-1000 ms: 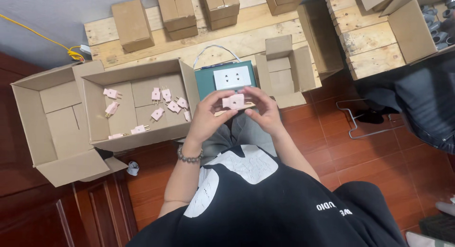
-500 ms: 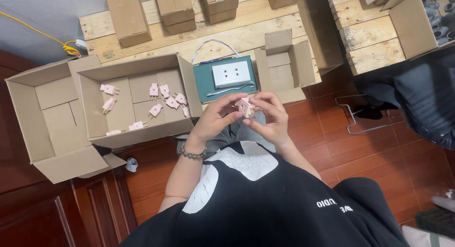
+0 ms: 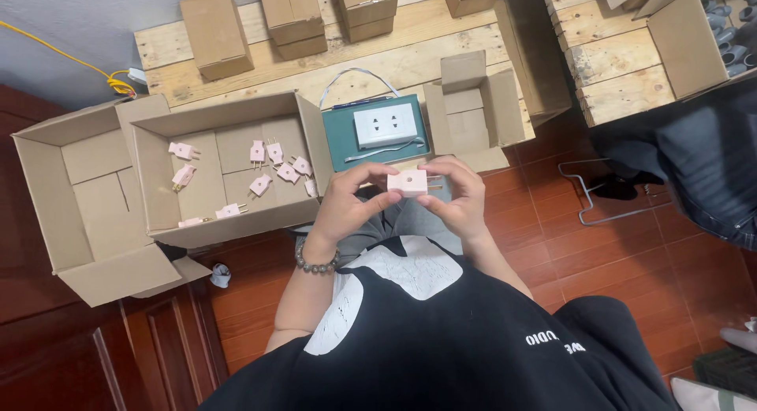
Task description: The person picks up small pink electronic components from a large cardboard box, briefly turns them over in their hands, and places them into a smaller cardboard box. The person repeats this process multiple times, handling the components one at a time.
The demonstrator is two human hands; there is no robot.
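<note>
Red tiled floor [image 3: 631, 253], wooden pallets [image 3: 410, 48] and open cardboard boxes [image 3: 221, 174] lie below. Left hand [image 3: 347, 202] and right hand [image 3: 461, 198] pinch a pink plug [image 3: 408, 181] between fingertips, above the lap; its long axis runs sideways, prongs pointing right.

Soft even indoor light, faint shadows, sharp centre, slight wide-angle bending at edges

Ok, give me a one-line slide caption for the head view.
Both hands, left and right, hold a pink plug above a green socket board, beside a box of plugs.
</note>
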